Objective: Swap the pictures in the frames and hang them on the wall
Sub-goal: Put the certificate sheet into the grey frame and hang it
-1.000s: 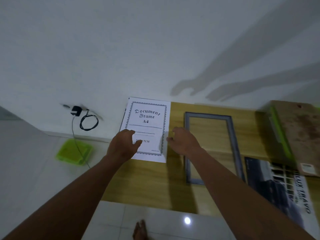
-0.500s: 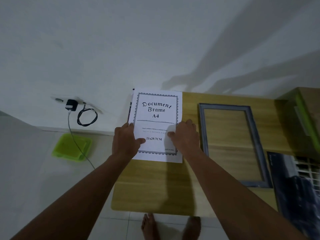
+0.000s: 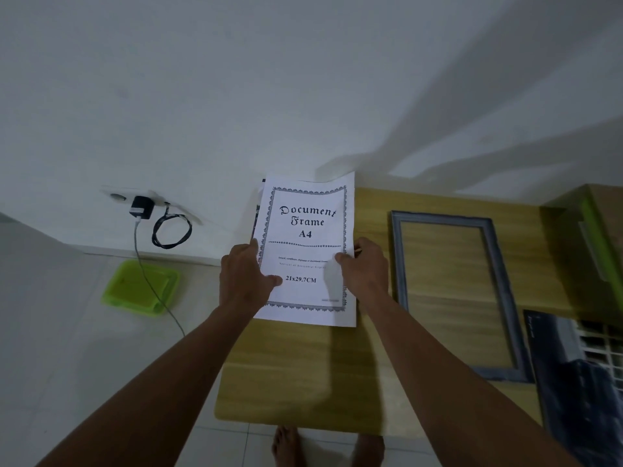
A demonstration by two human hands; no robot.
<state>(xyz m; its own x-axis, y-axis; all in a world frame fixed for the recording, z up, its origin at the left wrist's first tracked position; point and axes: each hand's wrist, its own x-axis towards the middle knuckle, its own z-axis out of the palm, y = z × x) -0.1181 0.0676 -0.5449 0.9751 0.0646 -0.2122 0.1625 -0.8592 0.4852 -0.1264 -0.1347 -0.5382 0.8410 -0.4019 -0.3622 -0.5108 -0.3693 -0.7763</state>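
A white sheet [image 3: 305,227] printed "Document Frame A4" is lifted off the wooden table [image 3: 303,372], its top edge curling. My left hand [image 3: 244,281] pinches its left edge and my right hand [image 3: 365,269] pinches its right edge, thumbs on the printed side. A dark edge of something behind the sheet shows at its left side. An empty grey picture frame [image 3: 401,264] lies flat on the table to the right. A dark photo print [image 3: 580,375] lies at the table's right edge.
A white wall [image 3: 236,96] rises behind the table. A black charger [image 3: 141,207] with a coiled cable sits in a wall socket at left. A green tray [image 3: 140,286] lies on the floor. A green-edged box [image 3: 596,237] stands at far right. My bare feet show below the table.
Both hands went from resting on the sheet to gripping its sides and lifting it off the table toward me. The view shifted left, so the frame and print slid right.
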